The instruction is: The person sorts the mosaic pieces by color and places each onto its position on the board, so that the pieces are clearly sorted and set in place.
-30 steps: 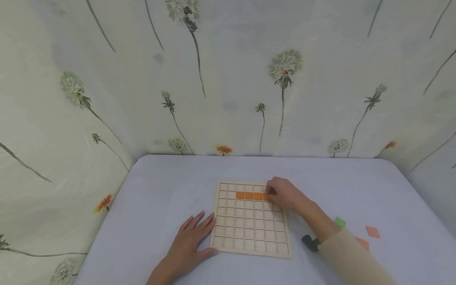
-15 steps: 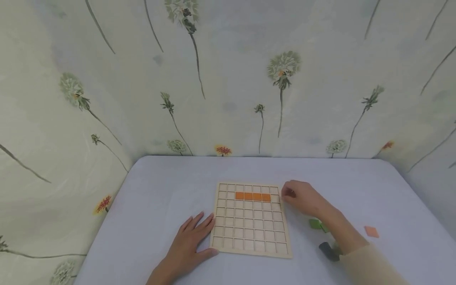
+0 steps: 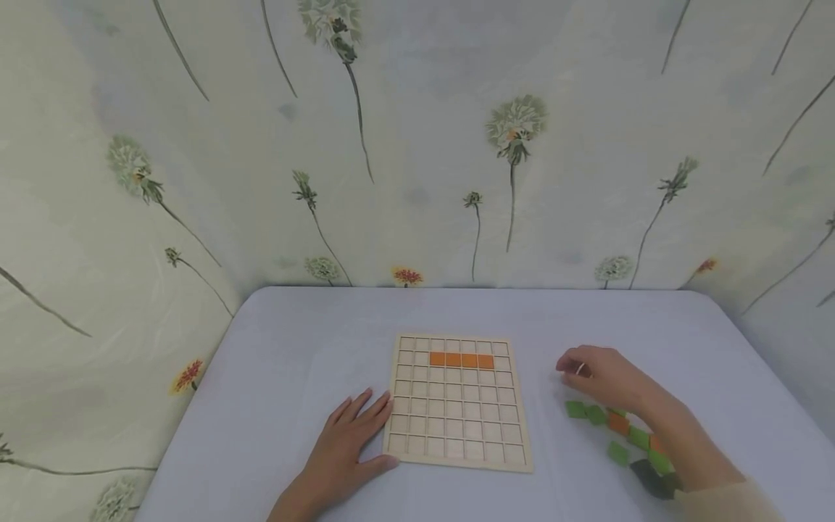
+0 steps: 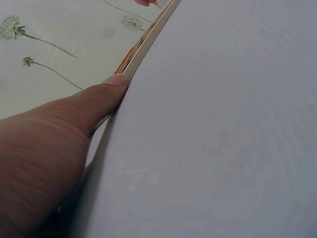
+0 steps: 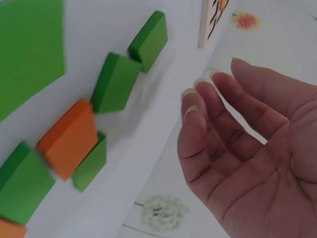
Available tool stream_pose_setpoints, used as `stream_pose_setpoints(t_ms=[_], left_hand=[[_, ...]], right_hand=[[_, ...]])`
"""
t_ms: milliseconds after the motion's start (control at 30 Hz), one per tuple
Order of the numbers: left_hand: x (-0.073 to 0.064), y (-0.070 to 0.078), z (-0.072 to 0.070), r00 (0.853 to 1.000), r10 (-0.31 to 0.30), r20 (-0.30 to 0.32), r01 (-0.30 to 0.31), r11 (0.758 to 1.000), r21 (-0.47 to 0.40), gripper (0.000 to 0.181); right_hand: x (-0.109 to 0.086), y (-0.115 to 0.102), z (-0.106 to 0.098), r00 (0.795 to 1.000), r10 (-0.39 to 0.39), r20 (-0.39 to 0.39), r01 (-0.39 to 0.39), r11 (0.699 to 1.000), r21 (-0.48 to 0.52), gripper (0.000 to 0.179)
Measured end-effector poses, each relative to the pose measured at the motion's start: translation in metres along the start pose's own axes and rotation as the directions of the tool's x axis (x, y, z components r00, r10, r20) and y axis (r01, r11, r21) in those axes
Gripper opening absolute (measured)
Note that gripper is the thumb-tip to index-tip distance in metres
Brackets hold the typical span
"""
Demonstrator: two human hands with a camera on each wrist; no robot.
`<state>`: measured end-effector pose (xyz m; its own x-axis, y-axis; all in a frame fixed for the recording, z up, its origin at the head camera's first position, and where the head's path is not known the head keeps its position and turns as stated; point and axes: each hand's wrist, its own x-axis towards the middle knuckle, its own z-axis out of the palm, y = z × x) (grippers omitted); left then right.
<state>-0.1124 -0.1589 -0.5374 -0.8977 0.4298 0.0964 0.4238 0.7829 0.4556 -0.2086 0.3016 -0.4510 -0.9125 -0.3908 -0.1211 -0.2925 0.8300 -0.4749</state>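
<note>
In the head view, a wooden grid board (image 3: 454, 410) lies at lower centre on the counter (image 3: 313, 319), bearing four orange tiles (image 3: 453, 359). The left hand (image 3: 348, 449), fingers straight, touches its left edge. At lower right, the right hand (image 3: 607, 377), loosely curled and empty, hovers near loose green tiles (image 3: 596, 415).

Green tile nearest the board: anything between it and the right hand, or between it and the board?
Nothing visible blocks the right hand from that green tile; only the table lies between tile and board.

Muted light, soft shadows
</note>
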Motion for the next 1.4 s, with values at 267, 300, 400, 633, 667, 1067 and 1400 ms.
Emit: stream_pose_setpoints(t_ms=[267,300,400,633,667,1067,1400], left_hand=[[-0.001,0.000,0.001,1.000,0.001,-0.002,-0.001,1.000,0.009,0.088],[-0.001,0.000,0.001,1.000,0.002,-0.003,-0.002,1.000,0.011,0.088],[-0.001,-0.001,0.001,1.000,0.003,-0.004,-0.003,1.000,0.010,0.088],[-0.001,-0.001,0.002,1.000,-0.003,-0.001,0.003,1.000,0.010,0.088],[-0.001,-0.001,0.002,1.000,-0.003,-0.001,0.003,1.000,0.010,0.088],[0.000,0.000,0.003,1.000,-0.010,0.005,0.009,1.000,0.014,0.089],[0.001,0.000,0.002,1.000,-0.012,0.008,0.012,0.999,0.035,0.089]], right_hand=[[-0.020,0.014,0.002,0.992,0.102,0.071,-0.105,0.994,0.039,0.022],[-0.021,0.015,0.003,0.989,0.127,0.080,-0.131,0.990,0.042,0.023],[-0.025,0.018,0.004,0.982,0.162,0.101,-0.166,0.985,0.037,0.027],[-0.032,0.024,0.006,0.983,0.152,0.098,-0.157,0.987,0.042,0.029],[-0.033,0.025,0.007,0.983,0.158,0.098,-0.163,0.986,0.044,0.029],[-0.043,0.039,0.004,0.974,0.201,0.105,-0.202,0.979,0.003,0.032],[-0.053,0.046,0.005,0.954,0.275,0.123,-0.270,0.961,-0.056,0.031]])
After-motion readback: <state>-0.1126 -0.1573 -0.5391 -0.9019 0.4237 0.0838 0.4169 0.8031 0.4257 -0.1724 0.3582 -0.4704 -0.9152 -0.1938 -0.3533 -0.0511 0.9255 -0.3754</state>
